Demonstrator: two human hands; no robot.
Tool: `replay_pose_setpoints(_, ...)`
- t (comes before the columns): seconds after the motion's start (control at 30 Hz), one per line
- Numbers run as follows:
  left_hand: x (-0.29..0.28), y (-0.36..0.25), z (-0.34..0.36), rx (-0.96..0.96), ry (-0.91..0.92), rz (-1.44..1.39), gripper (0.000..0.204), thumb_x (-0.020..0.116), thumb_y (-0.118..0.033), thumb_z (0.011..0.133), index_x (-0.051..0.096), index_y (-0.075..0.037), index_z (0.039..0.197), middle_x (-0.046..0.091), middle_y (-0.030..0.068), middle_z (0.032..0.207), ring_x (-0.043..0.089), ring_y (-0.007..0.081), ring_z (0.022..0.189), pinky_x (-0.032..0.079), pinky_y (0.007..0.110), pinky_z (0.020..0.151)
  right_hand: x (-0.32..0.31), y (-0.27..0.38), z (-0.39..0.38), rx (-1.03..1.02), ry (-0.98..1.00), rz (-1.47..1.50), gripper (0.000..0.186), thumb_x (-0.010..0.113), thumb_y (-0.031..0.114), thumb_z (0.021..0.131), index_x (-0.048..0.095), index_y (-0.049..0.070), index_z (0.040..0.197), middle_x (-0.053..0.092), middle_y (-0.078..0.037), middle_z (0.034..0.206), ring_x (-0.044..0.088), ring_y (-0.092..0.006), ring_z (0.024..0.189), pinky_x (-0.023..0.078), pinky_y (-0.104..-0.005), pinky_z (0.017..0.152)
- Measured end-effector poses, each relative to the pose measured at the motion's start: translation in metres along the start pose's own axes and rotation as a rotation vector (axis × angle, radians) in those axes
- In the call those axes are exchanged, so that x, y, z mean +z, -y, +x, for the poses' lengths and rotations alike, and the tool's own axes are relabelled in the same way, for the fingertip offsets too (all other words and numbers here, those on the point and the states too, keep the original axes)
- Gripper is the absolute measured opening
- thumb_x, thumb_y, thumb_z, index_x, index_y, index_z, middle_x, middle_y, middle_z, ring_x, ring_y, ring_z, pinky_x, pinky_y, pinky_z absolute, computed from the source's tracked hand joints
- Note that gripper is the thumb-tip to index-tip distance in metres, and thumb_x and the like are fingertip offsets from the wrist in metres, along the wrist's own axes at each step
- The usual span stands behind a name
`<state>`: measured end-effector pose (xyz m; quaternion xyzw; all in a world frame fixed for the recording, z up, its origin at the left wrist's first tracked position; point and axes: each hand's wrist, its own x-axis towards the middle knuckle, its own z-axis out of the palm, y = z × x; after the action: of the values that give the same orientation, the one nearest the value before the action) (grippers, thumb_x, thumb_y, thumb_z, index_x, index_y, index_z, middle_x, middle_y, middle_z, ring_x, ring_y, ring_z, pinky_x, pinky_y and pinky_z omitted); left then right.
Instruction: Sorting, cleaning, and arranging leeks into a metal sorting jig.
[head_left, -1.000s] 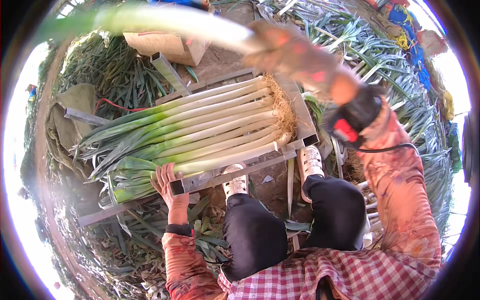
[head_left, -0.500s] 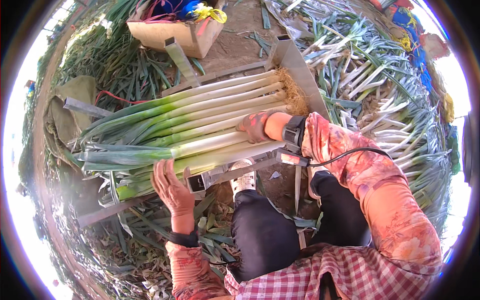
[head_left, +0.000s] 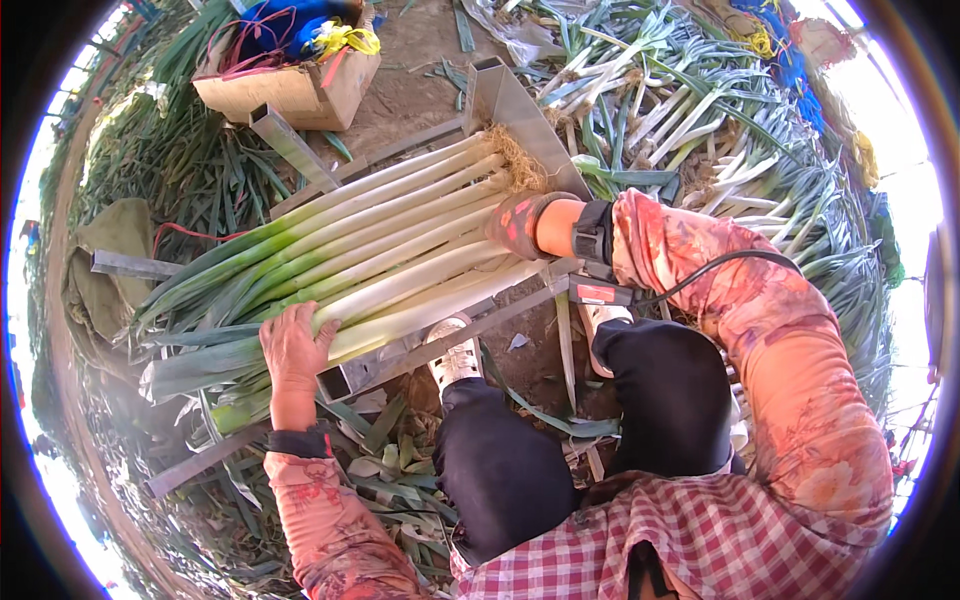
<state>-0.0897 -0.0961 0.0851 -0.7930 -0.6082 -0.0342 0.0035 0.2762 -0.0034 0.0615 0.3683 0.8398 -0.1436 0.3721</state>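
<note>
A row of leeks (head_left: pixel 390 228) lies side by side in a metal frame, green leaves to the left and brown roots (head_left: pixel 518 160) against the upright end plate (head_left: pixel 535 125). My bare left hand (head_left: pixel 292 342) curls over the nearest leeks where white turns to green, its thumb on the near side. My right hand (head_left: pixel 520 222), in a dark patterned glove, presses round the white ends close to the roots; its fingertips are mostly hidden. A strap with a small device sits at the right wrist.
A cardboard box (head_left: pixel 335 95) with blue and yellow ties stands beyond the frame. Loose leeks (head_left: pixel 690 130) pile up at the right, with leafy heaps at far left. Metal bars (head_left: pixel 205 460) jut out leftward. My shoes (head_left: pixel 455 355) are under the frame's near side.
My left hand has moved from the frame's near edge up onto the leeks, and its fingers now curl over them. The right hand has shifted nearer the roots. The whole view has shifted.
</note>
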Motion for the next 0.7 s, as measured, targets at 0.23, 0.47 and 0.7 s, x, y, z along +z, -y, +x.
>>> replay_pose_setpoints(0.23, -0.026, -0.008, 0.013, 0.105, 0.174, -0.125, 0.05, 0.052, -0.056, 0.08, 0.065, -0.008, 0.089, 0.063, 0.0113, 0.083, 0.058, 0.0316, 0.081, 0.042, 0.042, 0.076, -0.036, -0.002, -0.021, -0.076, 0.176, -0.064, 0.038, 0.067, 0.012, 0.066, 0.065, 0.006, 0.104, 0.066, -0.011, 0.1, 0.063, -0.0301, 0.089, 0.051, -0.0406, 0.074)
replay_pose_setpoints(0.47, -0.029, -0.022, 0.032, -0.04, 0.445, -0.144, 0.049, 0.048, -0.058, 0.083, 0.069, -0.014, 0.087, 0.064, 0.0165, 0.082, 0.06, 0.0364, 0.078, 0.046, 0.046, 0.068, -0.02, -0.006, -0.005, -0.016, 0.163, -0.059, 0.015, 0.066, 0.013, 0.067, 0.07, 0.007, 0.081, 0.066, -0.005, 0.079, 0.064, -0.0204, 0.078, 0.052, -0.0349, 0.067)
replay_pose_setpoints(0.7, 0.002, -0.026, 0.034, -0.019, 0.149, -0.12, 0.032, 0.051, -0.035, 0.085, 0.062, -0.008, 0.072, 0.06, 0.0184, 0.073, 0.055, 0.0398, 0.07, 0.041, 0.051, 0.065, -0.001, -0.012, -0.011, 0.051, 0.054, 0.079, 0.01, 0.064, 0.012, 0.072, 0.068, 0.01, 0.082, 0.067, -0.005, 0.084, 0.063, -0.0168, 0.078, 0.051, -0.0318, 0.069)
